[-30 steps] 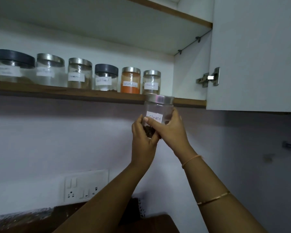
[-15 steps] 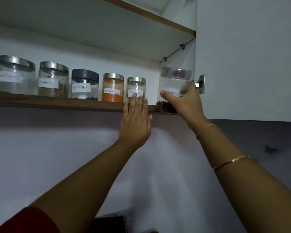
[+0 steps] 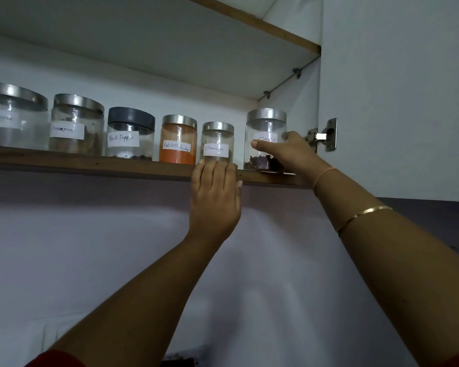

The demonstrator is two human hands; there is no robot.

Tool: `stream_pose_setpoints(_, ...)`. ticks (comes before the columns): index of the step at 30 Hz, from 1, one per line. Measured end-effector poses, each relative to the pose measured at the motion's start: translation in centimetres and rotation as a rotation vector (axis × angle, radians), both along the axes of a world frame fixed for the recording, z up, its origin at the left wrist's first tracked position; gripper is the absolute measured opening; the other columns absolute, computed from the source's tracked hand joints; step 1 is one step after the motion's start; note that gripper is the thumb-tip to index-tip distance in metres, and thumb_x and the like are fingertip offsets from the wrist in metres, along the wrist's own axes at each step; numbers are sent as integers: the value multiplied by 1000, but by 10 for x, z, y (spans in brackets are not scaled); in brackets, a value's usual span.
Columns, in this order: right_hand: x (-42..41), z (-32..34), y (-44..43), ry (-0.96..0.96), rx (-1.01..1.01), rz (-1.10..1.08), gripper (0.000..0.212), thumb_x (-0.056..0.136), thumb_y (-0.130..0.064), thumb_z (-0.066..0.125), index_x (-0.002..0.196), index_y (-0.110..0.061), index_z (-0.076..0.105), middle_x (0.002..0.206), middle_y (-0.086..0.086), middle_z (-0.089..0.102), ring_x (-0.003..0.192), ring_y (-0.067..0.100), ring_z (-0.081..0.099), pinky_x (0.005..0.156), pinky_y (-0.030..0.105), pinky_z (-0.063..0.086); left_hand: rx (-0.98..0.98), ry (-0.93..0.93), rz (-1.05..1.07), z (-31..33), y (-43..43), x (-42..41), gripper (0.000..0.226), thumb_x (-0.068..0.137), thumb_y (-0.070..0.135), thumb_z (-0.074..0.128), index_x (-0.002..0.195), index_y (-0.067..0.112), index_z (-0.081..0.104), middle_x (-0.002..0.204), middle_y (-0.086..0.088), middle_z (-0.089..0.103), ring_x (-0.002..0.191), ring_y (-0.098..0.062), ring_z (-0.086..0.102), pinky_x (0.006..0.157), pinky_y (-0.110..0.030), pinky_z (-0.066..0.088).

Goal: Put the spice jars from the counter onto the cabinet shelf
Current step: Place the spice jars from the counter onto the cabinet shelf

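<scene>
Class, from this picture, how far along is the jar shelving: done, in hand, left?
Done: five labelled jars stand on the shelf. In hand: the right hand grips the cloves jar, set at the row's right end; the left hand touches the shelf edge. Left: letting go; the counter is unseen.

A thin peach band (image 3: 326, 174) sits just behind the right hand (image 3: 289, 154), a gold bangle (image 3: 363, 215) farther back. The left sleeve (image 3: 51, 358) is red.
</scene>
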State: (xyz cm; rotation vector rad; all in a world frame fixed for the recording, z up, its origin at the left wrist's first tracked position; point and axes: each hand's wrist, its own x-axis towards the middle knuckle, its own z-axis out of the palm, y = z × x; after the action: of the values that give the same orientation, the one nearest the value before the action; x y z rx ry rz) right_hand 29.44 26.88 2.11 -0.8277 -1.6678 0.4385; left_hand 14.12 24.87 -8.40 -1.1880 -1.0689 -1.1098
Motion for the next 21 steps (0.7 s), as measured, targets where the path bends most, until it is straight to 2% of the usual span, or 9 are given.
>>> stream_pose_setpoints(3,-2,5,10,-54,-61,7,70,77,-45,72,129,-10,39,110,1,49,90,13,49,58,22,36,48,22,17,-2,8,-4,34,92,26,46,114,4,61,112,-14,62,116,-28,50,110,-41,25)
stream_pose_setpoints(7,-5,11,25,-95,-113,24,78,70,-48,77,130,-8,45,114,5,54,100,19,52,62,25,38,103,18,19,-2,18,-5,38,92,30,47,114,3,61,112,-14,63,116,-26,44,109,-41,25)
stream_pose_setpoints(12,-10,22,40,-198,-212,25,64,78,-40,73,130,-12,48,129,12,49,110,27,50,89,38,45,203,34,11,0,30,-6,35,91,31,48,115,6,52,110,-14,64,115,-25,42,109,-35,18)
stream_pose_setpoints(15,-15,29,47,-258,-279,41,65,83,-36,70,137,-13,43,147,15,37,127,34,43,104,44,41,235,53,29,2,35,-9,35,91,33,46,115,8,50,109,-14,65,115,-25,41,108,-33,16)
stream_pose_setpoints(18,-18,31,54,-269,-315,52,68,86,-34,67,143,-13,37,151,14,31,137,34,34,110,45,36,241,56,37,2,37,-9,34,95,34,39,114,9,50,109,-13,65,115,-24,41,108,-34,15)
stream_pose_setpoints(21,-21,32,62,-267,-331,51,68,87,-33,65,144,-10,35,151,13,31,138,31,32,110,43,35,246,67,38,2,39,-10,36,97,35,33,114,9,50,109,-12,65,116,-24,42,109,-34,15)
